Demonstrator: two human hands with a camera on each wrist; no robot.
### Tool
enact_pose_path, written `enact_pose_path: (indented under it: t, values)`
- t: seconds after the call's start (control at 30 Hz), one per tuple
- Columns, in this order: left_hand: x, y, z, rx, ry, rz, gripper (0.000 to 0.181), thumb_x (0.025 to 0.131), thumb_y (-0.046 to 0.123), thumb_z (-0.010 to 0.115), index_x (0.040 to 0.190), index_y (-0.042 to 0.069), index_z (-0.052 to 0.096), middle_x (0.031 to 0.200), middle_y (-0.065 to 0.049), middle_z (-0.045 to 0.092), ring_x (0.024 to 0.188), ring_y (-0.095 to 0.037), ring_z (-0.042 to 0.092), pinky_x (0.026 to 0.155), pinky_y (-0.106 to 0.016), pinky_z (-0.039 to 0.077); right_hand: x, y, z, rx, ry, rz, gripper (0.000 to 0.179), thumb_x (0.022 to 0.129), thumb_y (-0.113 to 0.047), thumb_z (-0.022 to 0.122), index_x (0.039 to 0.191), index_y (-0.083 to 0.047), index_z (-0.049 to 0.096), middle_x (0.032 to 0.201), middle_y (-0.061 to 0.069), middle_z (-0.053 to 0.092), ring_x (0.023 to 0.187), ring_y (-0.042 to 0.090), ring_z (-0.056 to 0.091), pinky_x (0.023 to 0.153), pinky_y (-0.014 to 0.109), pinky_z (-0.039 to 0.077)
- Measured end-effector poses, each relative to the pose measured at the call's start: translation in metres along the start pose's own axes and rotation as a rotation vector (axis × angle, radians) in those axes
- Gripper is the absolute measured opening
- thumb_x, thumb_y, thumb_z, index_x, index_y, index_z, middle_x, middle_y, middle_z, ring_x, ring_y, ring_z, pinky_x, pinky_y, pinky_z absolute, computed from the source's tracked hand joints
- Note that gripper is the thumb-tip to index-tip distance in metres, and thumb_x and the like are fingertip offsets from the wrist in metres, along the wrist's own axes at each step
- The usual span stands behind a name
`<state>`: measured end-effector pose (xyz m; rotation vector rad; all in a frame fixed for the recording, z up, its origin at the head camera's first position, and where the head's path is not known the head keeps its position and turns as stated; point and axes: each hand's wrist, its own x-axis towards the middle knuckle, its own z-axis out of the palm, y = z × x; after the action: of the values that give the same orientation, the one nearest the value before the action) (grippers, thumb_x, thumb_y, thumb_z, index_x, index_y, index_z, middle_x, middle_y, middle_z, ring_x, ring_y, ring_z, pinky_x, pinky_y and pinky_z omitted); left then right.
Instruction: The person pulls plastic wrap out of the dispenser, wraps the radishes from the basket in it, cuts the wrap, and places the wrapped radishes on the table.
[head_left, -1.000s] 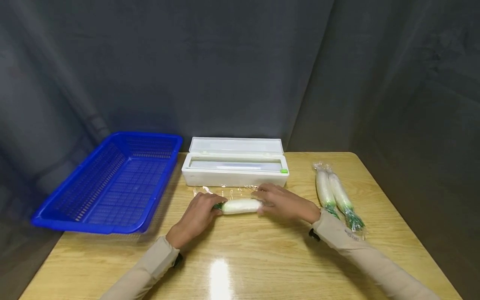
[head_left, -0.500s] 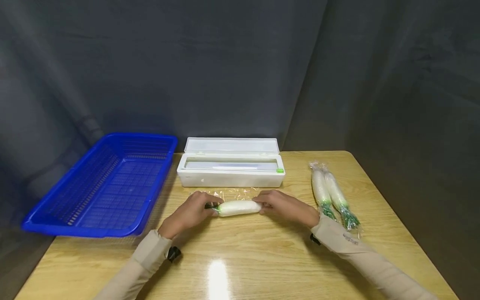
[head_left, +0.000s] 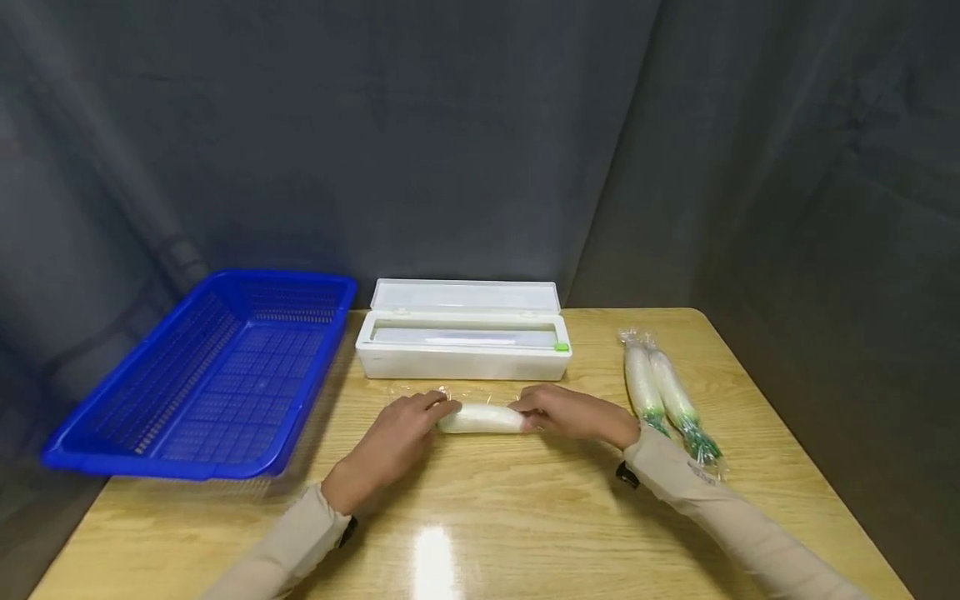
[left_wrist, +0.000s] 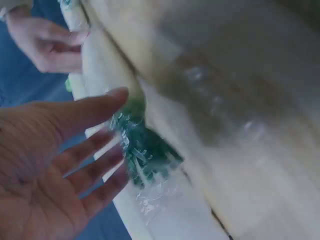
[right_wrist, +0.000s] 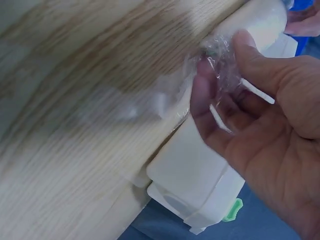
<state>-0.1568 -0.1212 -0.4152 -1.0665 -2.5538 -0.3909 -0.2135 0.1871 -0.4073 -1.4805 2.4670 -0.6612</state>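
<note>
A daikon radish in clear plastic wrap lies crosswise in front of the white wrap dispenser. At its leafy end is my left hand; in the left wrist view the thumb lies by the neck and the fingers reach around the wrapped green tops. My right hand is at the tip end. Seen from the right wrist, its thumb and fingers pinch bunched plastic wrap just past the tip. A strip of film shows on the table behind the radish.
Two wrapped daikon radishes lie side by side on the right of the wooden table. A blue plastic basket stands at the left. The dispenser's lid is raised, with a green slider at its right front.
My left hand has moved in over the leafy end, hiding greens that showed earlier. The right hand stays at the tip. Less film shows behind the radish. The camera view has shifted slightly.
</note>
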Motion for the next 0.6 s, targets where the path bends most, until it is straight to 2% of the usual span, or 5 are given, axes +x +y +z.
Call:
enact_pose_path:
  t: [0.13,0.23,0.4,0.5,0.6]
  values:
    - [-0.003,0.002,0.008,0.032,-0.001,-0.015,0.056,0.081,-0.015,0.076,0.133,0.003,0.066,0.125,-0.017,0.069,0.109,-0.033,0.071,0.085,-0.044,0.061,-0.004,-0.005,0.004,-0.167,-0.002,0.055,0.008,0.106,-0.009,0.06,0.104,-0.005,0.067,0.085,0.001,0.053,0.078,0.01,0.046,0.071,0.026,0.044]
    - [-0.005,0.001,0.012,0.061,-0.014,-0.022,0.058,0.083,-0.016,0.076,0.137,-0.001,0.063,0.126,-0.02,0.069,0.11,-0.034,0.071,0.086,-0.043,0.062,-0.008,-0.014,0.007,-0.308,0.018,0.118,0.011,0.109,-0.012,0.054,0.109,-0.004,0.061,0.096,0.005,0.052,0.086,0.017,0.048,0.074,0.035,0.045]
    - [-0.001,0.001,0.014,0.107,-0.04,-0.021,0.057,0.085,-0.022,0.07,0.138,-0.004,0.06,0.12,-0.019,0.07,0.105,-0.033,0.071,0.078,-0.041,0.062,-0.008,-0.026,0.012,-0.521,0.148,0.131,0.021,0.105,-0.012,0.062,0.122,0.001,0.059,0.115,0.014,0.056,0.104,0.028,0.055,0.08,0.048,0.051]
    - [0.006,0.0,0.013,0.133,-0.058,-0.045,0.058,0.082,-0.025,0.07,0.135,-0.002,0.063,0.114,-0.017,0.07,0.098,-0.032,0.07,0.07,-0.038,0.061,-0.001,-0.027,0.015,-0.678,0.231,0.103,0.019,0.097,-0.005,0.071,0.113,0.0,0.063,0.109,0.012,0.061,0.099,0.028,0.058,0.079,0.043,0.05]
    - [0.012,-0.001,0.013,0.136,-0.062,-0.066,0.058,0.078,-0.027,0.07,0.129,0.001,0.066,0.104,-0.014,0.067,0.089,-0.028,0.066,0.061,-0.035,0.057,0.006,-0.024,0.02,-0.793,0.248,0.098,0.017,0.091,0.005,0.073,0.102,-0.003,0.063,0.096,0.009,0.063,0.088,0.025,0.06,0.076,0.038,0.047]
